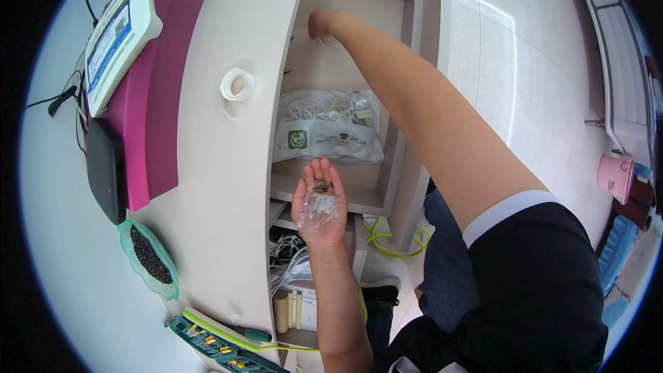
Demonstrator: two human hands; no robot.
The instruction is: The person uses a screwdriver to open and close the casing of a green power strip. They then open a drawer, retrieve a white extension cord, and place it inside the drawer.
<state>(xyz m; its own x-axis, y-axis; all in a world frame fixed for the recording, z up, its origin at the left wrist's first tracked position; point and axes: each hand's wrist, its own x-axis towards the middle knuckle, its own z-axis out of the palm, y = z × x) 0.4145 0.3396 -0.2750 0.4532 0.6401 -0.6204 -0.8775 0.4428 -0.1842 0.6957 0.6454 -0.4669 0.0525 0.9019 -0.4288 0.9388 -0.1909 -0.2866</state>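
My left hand (324, 233) is palm up over the drawer's near end, fingers stretched out and slightly cupped. On it rest a crumpled clear plastic bag (319, 208) and several small dark metal pieces (322, 186), too small to name. My right hand (323, 23) reaches into the far part of the open drawer (380, 197), its fingers bent down and mostly hidden. Beside it on the drawer floor is a small round whitish thing (329, 41), partly covered. Between my hands, a frosted zip bag (331, 139) with coiled white cables (321, 106) lies in the drawer.
On the tabletop at left are a white ring-shaped roll (237, 85), a magenta stand (155, 97) bearing a white device (121, 45), and a green bowl (169, 266) of dark grains. A green tool case (221, 349) lies nearer. A lower drawer holds cables (293, 262).
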